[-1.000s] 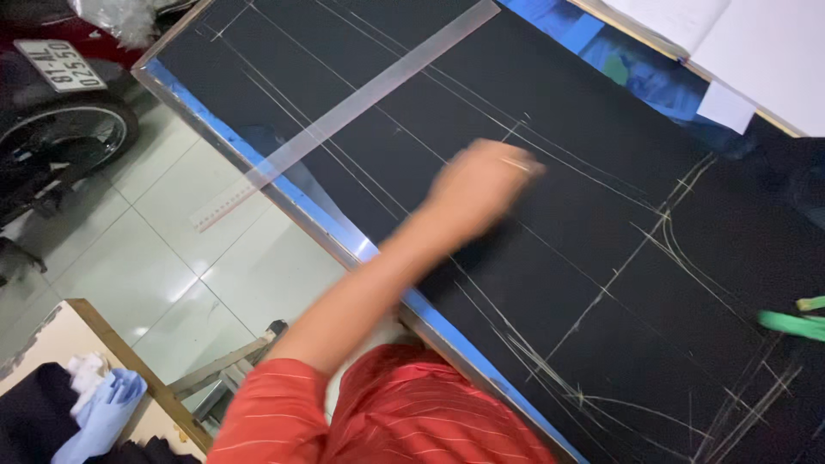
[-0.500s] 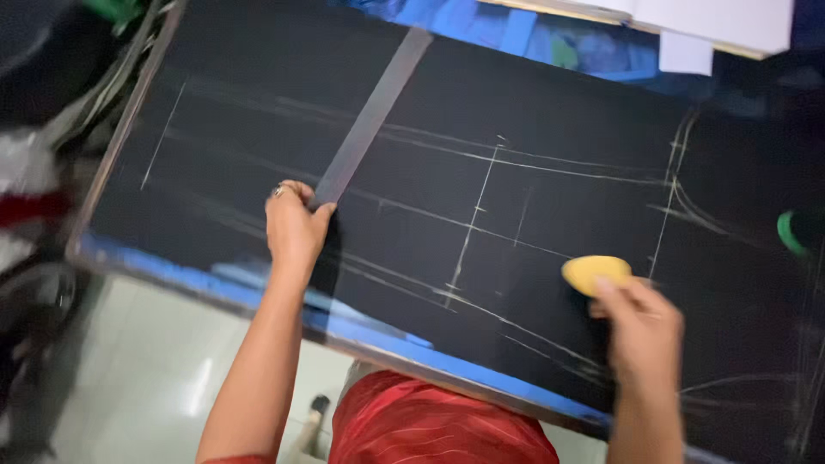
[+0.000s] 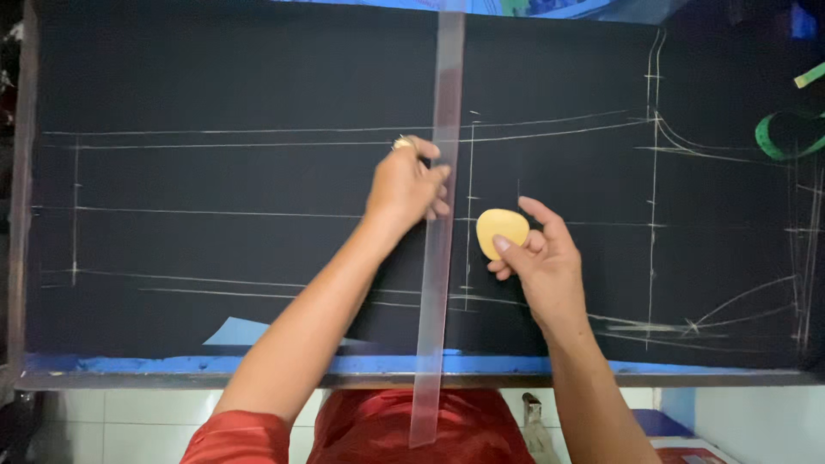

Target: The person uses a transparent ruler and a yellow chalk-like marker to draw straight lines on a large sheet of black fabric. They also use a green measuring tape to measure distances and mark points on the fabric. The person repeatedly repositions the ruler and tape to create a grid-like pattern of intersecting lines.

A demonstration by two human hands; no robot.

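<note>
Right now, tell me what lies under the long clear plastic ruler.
Under the long clear plastic ruler lies black fabric with white chalk lines, visible through it. The left hand presses its edge, hiding that part. The right hand holds yellow tailor's chalk beside it.

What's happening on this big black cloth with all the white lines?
A person leans over a dark fabric spread on a table and covered with chalk lines. The left hand presses down on a long clear ruler that runs across the cloth from the far edge to past the near edge. The right hand holds a yellow piece of tailor's chalk just to the right of the ruler. A green measuring tape lies at the far right.
</note>
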